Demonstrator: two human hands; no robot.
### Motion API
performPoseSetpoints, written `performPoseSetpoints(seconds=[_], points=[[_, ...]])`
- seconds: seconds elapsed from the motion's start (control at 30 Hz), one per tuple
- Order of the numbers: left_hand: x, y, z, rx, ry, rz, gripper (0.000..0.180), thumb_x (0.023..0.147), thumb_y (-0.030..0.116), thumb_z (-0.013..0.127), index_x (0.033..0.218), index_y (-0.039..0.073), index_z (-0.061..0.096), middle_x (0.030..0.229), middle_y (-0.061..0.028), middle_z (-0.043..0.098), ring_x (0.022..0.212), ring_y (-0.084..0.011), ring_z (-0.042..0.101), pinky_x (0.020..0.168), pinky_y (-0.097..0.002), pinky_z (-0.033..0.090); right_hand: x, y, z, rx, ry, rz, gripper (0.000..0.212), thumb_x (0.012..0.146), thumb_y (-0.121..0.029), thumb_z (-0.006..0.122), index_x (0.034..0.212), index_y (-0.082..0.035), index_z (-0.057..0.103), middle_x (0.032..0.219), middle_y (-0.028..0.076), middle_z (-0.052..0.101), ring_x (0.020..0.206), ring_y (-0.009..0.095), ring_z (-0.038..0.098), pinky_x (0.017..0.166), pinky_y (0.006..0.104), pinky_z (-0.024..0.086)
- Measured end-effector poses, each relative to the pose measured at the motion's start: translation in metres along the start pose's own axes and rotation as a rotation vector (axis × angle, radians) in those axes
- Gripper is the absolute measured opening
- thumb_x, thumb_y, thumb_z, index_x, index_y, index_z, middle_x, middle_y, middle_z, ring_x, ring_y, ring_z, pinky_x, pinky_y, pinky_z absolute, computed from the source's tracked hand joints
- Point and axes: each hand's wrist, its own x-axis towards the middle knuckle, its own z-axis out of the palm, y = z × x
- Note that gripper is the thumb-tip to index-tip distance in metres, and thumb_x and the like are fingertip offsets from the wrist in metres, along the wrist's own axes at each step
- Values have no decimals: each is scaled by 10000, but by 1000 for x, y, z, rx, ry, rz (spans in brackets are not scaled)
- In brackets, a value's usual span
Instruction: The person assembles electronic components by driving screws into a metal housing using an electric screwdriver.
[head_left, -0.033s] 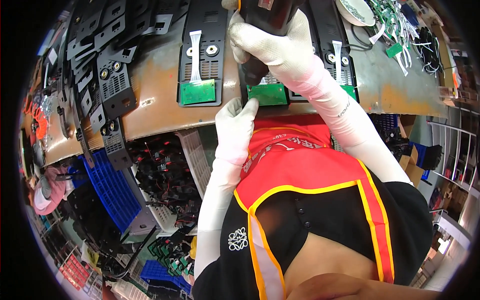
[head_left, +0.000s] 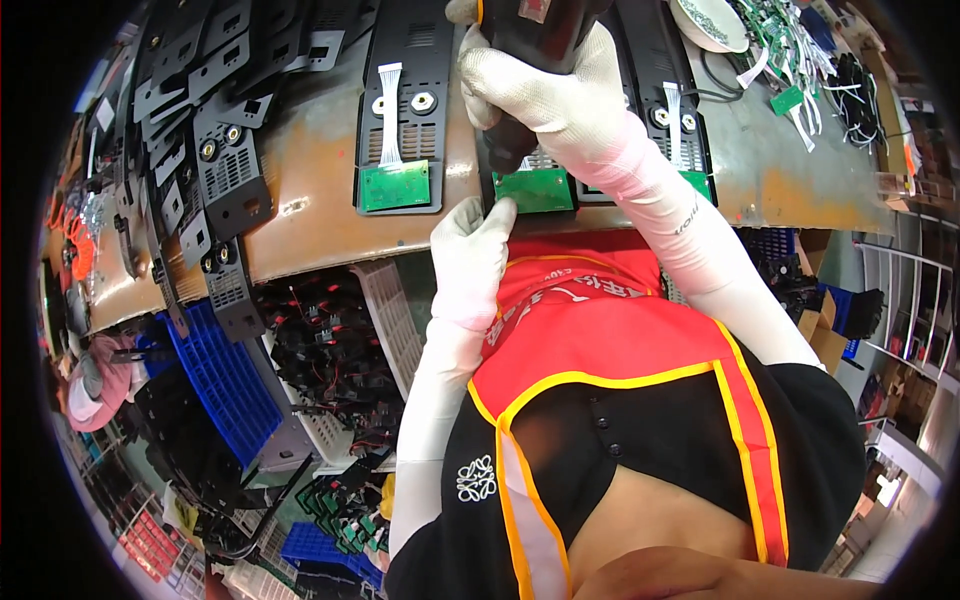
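Right hand (head_left: 555, 90), in a white glove, wrapped round the grip of a dark power tool (head_left: 540, 35); fingers clamped on it. Tool's nose points down over the upper left part of a green board (head_left: 538, 192); whether the tip touches cannot be told. Left hand (head_left: 468, 245), also gloved, at the board's lower left corner: fingers curled, thumb beside them near the edge. Cannot tell whether they pinch anything.

Board lies at the near end of a black panel (head_left: 545, 159), at the near edge of the table (head_left: 310, 170), in front of the red apron (head_left: 590, 340).

Just left, a second panel (head_left: 430, 60) with its own green board (head_left: 396, 187), white ribbon cable (head_left: 390, 115) running up from it between two round fittings. To the right, past the right wrist, a third panel (head_left: 650, 55), partly hidden by the forearm.

Farther out: heaped dark plates (head_left: 230, 165) at left; far right, a white bowl (head_left: 727, 46) of small parts, beside tangled cables (head_left: 855, 105). Below the table, left, a blue basket (head_left: 225, 375).
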Motion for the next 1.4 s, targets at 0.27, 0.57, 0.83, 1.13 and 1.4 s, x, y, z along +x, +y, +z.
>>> performPoseSetpoints(seconds=[0.27, 0.57, 0.83, 1.13, 1.4], points=[[0, -3, 2, -97, 3, -53, 232, 813, 100, 626, 643, 73, 470, 533, 61, 395, 442, -9, 317, 401, -204, 241, -4, -7, -4, -109, -35, 190, 273, 789, -108, 668, 1034, -34, 571, 820, -3, 596, 737, 80, 572, 670, 241, 483], [0, -7, 3, -121, 4, -36, 330, 842, 116, 622, 612, 103, 386, 510, 62, 352, 431, -10, 318, 388, -212, 227, -6, -4, -9, 1, -31, 168, 278, 787, -110, 672, 1034, -34, 569, 811, -6, 593, 724, 76, 566, 662, 239, 480], [-3, -13, 0, -75, -76, 40, 196, 892, 199, 615, 810, 79, 485, 548, 54, 414, 395, -25, 343, 376, -193, 244, -3, -15, -14, 56, -14, 189, 314, 801, -96, 659, 1082, -30, 536, 787, -8, 578, 647, 72, 550, 591, 224, 464], [-2, -9, -22, -13, -103, -171, 348, 828, 144, 665, 1088, -59, 553, 745, 20, 471, 672, -46, 424, 603, -190, 373, -6, -14, -19, 420, 181, 27, 387, 833, -74, 631, 1165, -3, 444, 740, 22, 543, 588, 113, 554, 562, 260, 484], [-4, 24, -18, 503, 3, 388, 203, 838, 68, 636, 1031, 5, 643, 784, -16, 598, 684, -75, 512, 658, -211, 440, -19, -21, -36, 514, 192, -94, 412, 845, -46, 617, 1206, 0, 424, 800, 31, 547, 652, 122, 562, 599, 282, 494]])
